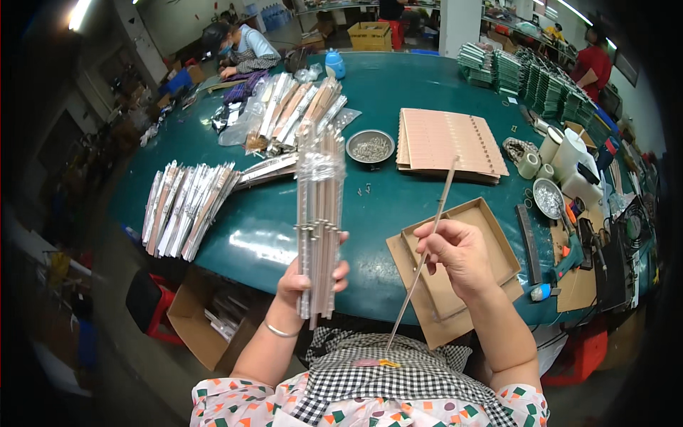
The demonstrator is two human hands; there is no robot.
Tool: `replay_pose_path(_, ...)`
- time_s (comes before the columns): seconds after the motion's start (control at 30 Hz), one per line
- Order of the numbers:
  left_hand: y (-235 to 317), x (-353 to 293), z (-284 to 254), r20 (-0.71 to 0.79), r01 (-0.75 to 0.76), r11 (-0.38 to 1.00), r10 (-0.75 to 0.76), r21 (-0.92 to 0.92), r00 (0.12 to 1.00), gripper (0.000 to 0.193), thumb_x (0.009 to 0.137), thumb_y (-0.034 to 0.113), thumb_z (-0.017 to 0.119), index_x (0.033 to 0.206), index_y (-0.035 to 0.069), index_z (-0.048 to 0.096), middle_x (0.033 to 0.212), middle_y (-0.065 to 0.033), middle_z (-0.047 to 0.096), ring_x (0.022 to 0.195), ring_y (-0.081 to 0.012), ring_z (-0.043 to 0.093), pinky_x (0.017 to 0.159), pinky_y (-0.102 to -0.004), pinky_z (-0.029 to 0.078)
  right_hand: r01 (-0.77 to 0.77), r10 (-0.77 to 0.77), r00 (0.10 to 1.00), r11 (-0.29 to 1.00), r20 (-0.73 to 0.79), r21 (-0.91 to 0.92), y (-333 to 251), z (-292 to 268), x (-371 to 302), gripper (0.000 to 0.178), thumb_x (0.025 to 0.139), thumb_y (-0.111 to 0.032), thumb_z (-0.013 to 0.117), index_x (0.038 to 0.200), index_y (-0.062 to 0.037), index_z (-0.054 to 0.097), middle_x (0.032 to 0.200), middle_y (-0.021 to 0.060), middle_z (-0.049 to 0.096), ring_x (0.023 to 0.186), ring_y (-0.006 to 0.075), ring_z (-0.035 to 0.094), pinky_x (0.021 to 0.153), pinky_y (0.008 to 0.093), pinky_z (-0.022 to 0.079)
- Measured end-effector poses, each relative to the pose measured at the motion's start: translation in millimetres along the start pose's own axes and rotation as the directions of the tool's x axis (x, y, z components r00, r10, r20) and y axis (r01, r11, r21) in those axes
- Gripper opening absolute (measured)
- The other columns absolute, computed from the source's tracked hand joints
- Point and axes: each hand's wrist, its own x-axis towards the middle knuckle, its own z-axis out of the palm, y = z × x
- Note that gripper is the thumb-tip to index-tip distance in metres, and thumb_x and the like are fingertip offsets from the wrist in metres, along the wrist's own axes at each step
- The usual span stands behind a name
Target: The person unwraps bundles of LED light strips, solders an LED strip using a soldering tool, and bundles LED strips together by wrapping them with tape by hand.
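Observation:
My left hand [290, 286] is wrapped round an upright bundle of long, thin strips [319, 196], some clear and some brownish, with small metal pieces standing out across its middle. My right hand [461, 257] pinches a single thin strip [444, 198] between thumb and fingers; it slants from upper right down toward my checked apron [384, 373]. Below the right hand lies a shallow cardboard tray [504, 238] on a flat piece of cardboard [447, 336]. Beyond the bundle sits a metal bowl [369, 162] of small metal parts, with a few loose ones [364, 191] on the table.
Strip bundles [188, 210] lie at left, more [292, 114] behind them. Stacked pinkish boards [445, 139] lie ahead. At right are tape rolls [528, 166], a second bowl [548, 198] and tools [569, 256]. A co-worker [245, 50] leans over the green table [263, 245] at far left.

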Motion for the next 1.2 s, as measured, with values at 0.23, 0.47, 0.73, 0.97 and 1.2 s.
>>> replay_pose_path(0.23, -20.9, 27.5, 7.3, 0.122, 0.161, 0.987, -0.160, 0.007, 0.979, 0.086, 0.060, 0.017, 0.080, 0.133, -0.005, 0.039, 0.128, -0.0126, 0.044, 0.083, -0.0194, 0.050, 0.065, -0.0309, 0.046, -0.072, 0.086, 0.990, 0.989, 0.110, -0.130, 9.3, 29.8, 1.2, 0.016, 0.092, -0.018, 0.066, 0.096, -0.0023, 0.067, 0.077, 0.0021, 0.067, 0.062, 0.0028, 0.056, 0.048, 0.0188, 0.043)
replay_pose_path(0.47, -24.3, 46.9, 13.5, 0.030, 0.170, 0.957, -0.182, 0.233, 0.983, 0.091, 0.057, 0.017, 0.082, 0.133, -0.003, 0.036, 0.114, -0.0107, 0.047, 0.071, -0.0154, 0.049, 0.057, -0.0273, 0.046, -0.058, 0.058, 0.992, 0.998, 0.110, 0.000, 13.1, 34.6, 2.1, 0.016, 0.093, -0.019, 0.065, 0.089, -0.0033, 0.062, 0.073, 0.0013, 0.067, 0.057, 0.0031, 0.054, 0.046, 0.0182, 0.039)
replay_pose_path(0.73, -39.9, 44.3, 18.6, 0.342, 0.311, 0.896, -0.198, -0.317, 0.919, 0.102, 0.060, 0.002, 0.067, 0.149, 0.005, 0.017, 0.100, -0.0071, 0.044, 0.063, -0.0181, 0.052, 0.052, -0.0278, 0.050, -0.024, 0.011, 0.967, 0.999, -0.255, -0.048, 29.4, -16.2, 13.2, 0.018, 0.092, -0.016, 0.066, 0.084, -0.0014, 0.061, 0.065, -0.0004, 0.057, 0.047, 0.0031, 0.049, 0.039, 0.0170, 0.040)
replay_pose_path(0.97, -48.8, 37.2, 21.1, 0.438, 0.428, 0.807, -0.238, -0.407, 0.867, 0.103, 0.058, 0.001, 0.064, 0.148, 0.004, 0.014, 0.090, -0.0097, 0.043, 0.049, -0.0165, 0.050, 0.038, -0.0254, 0.046, -0.073, -0.213, 0.850, 0.858, -0.481, -0.509, 61.7, -73.1, 17.3, 0.018, 0.086, -0.015, 0.069, 0.082, 0.0016, 0.063, 0.064, 0.0089, 0.062, 0.053, 0.0148, 0.059, 0.046, 0.0277, 0.045)
replay_pose_path(1.2, -56.8, 35.0, 34.4, 0.307, 0.445, 0.849, -0.360, -0.284, 0.881, 0.102, 0.058, 0.000, 0.064, 0.148, 0.003, 0.016, 0.089, -0.0104, 0.042, 0.049, -0.0152, 0.048, 0.037, -0.0242, 0.041, 0.213, -0.599, 0.755, 0.609, -0.267, -0.764, 14.0, -51.7, -10.5, 0.019, 0.084, -0.008, 0.070, 0.098, 0.0040, 0.067, 0.083, 0.0139, 0.067, 0.067, 0.0176, 0.065, 0.058, 0.0282, 0.050)
